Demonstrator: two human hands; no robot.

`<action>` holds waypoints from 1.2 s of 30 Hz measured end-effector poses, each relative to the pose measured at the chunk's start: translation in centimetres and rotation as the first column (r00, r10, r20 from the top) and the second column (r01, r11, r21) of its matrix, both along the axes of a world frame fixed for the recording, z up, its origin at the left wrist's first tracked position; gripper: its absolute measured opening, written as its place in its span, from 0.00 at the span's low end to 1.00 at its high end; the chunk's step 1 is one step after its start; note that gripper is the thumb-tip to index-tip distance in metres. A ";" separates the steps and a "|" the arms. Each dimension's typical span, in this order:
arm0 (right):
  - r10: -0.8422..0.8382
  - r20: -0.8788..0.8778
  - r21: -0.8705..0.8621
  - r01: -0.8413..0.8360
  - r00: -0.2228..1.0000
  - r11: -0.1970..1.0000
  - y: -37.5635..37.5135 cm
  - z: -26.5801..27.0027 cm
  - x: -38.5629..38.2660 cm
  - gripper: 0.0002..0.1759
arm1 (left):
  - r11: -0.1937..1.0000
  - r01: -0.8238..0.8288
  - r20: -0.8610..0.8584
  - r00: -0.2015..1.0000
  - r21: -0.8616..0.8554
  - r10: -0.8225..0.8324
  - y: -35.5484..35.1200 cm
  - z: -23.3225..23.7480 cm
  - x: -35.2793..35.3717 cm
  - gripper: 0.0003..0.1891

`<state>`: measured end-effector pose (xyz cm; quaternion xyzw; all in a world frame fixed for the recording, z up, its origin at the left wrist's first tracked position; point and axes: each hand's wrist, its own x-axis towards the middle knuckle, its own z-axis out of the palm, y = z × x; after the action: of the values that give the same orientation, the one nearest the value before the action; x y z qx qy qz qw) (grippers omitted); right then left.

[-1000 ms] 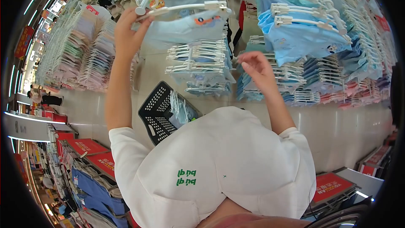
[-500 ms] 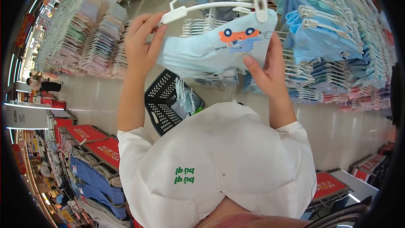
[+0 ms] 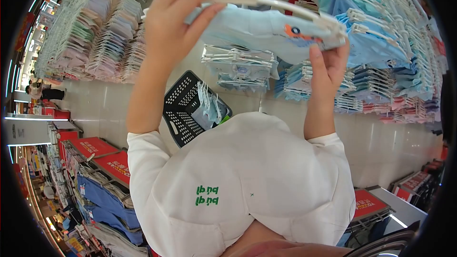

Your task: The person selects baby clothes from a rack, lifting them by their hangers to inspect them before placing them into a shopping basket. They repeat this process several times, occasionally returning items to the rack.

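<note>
A light blue garment with an orange car print (image 3: 257, 26) hangs from a white hanger (image 3: 281, 4), held up at the top of the view. My left hand (image 3: 183, 16) is closed around the hanger's left part, with the garment's edge near the fingertips. At the other end, my right hand (image 3: 331, 62) grips the garment and the clip end, thumb in front. The hanger hook is blurred and partly cut off by the top edge.
A black perforated basket (image 3: 178, 126) with clothes on hangers stands on the floor below. Racks of blue clothes (image 3: 376, 43) are at the right, pale clothes (image 3: 85, 33) at the left. A person (image 3: 47, 93) stands far left.
Both hands have moved, the left one up and the right one to the right, carrying the garment and hanger. The garment is now tilted, its face foreshortened, and the rack below shows more.
</note>
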<state>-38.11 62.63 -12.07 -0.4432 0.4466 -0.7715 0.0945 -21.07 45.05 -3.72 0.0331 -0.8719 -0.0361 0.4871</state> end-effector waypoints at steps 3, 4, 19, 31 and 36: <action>-0.062 0.031 -0.023 0.062 0.998 0.998 1.3 -1.7 0.3 0.22 | 0.984 -0.038 0.048 0.998 -0.172 0.046 1.7 -1.4 1.6 0.15; 0.022 0.075 0.029 -0.024 0.997 0.999 2.1 -2.8 0.1 0.20 | 0.956 -0.064 0.070 0.994 -0.285 0.088 2.3 -2.5 2.3 0.15; 0.622 0.085 0.880 -0.352 0.778 0.319 -1.3 -14.3 7.7 0.13 | 0.829 -0.443 0.527 0.821 0.342 0.221 7.0 -20.6 15.1 0.12; 0.821 0.167 0.891 -0.441 0.545 0.111 -4.5 -17.2 18.0 0.13 | 0.607 -0.648 0.524 0.750 0.459 0.404 7.5 -24.3 25.2 0.15; 0.770 0.375 0.825 -0.564 0.516 -0.023 -5.2 -19.0 22.2 0.14 | 0.533 -0.677 0.525 0.733 0.508 0.431 7.5 -25.5 27.5 0.19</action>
<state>-15.90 57.46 -31.10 -0.5472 0.5123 -0.2093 0.6279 6.40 52.51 -29.20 0.4912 -0.8082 -0.1818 0.2692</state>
